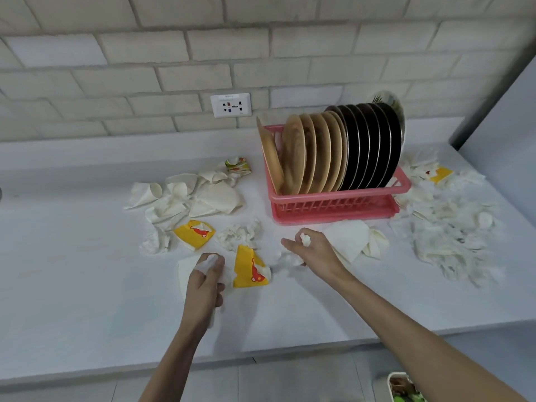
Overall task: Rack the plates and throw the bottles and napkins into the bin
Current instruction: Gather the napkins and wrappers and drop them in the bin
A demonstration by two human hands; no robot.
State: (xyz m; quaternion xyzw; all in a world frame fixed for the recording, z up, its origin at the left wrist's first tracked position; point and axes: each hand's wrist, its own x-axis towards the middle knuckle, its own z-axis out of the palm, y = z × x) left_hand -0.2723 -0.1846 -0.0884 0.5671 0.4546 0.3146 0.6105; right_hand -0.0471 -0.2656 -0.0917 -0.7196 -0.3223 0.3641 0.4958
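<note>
Two hands busy: left hand (pixel 206 281) grips a white napkin (pixel 184 271), right hand (pixel 311 252) pinches a crumpled wad (pixel 305 238). Loose napkins (pixel 185 195) strewn on table (pixel 87 271), both sides of rack (pixel 333 206) w/ plates (pixel 333 152). Prob. light, soft; bunch mid-sheet.

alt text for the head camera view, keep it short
On a white counter, the left hand grips a white napkin and the right hand a crumpled napkin. Behind them a pink dish rack holds wooden plates and dark plates, with scattered napkins around.
</note>
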